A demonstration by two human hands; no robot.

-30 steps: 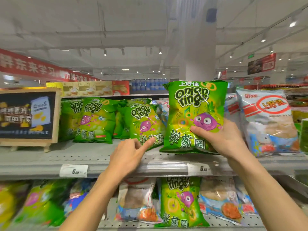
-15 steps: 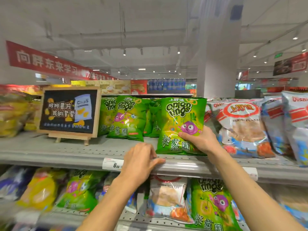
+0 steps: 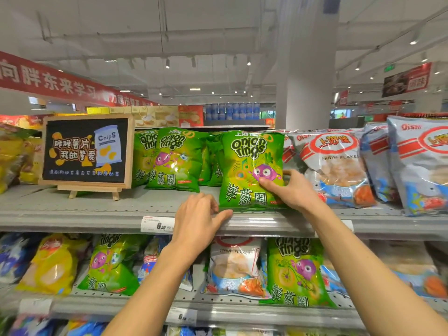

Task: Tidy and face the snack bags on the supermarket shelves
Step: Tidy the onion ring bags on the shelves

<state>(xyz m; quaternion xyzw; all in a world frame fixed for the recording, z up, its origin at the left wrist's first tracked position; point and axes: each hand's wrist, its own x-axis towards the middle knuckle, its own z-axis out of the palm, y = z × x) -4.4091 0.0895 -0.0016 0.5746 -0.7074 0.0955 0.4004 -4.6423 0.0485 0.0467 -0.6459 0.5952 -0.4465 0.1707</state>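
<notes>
A green onion rings bag stands upright at the front of the grey upper shelf. My right hand grips its lower right part, thumb across the front. My left hand rests on the shelf's front edge at the bag's lower left corner, fingers loosely bent, holding nothing. More green onion rings bags stand further back to the left. White shrimp flakes bags stand to the right.
A small chalkboard sign on a wooden easel stands on the upper shelf at left, with yellow bags beyond it. The lower shelf holds mixed bags: yellow chips, onion rings and shrimp flakes. A price tag sits beside my left hand.
My right hand has brought the onion rings bag down onto the shelf's front. My left hand moved up to the shelf edge by the bag's corner. The view shifted left.
</notes>
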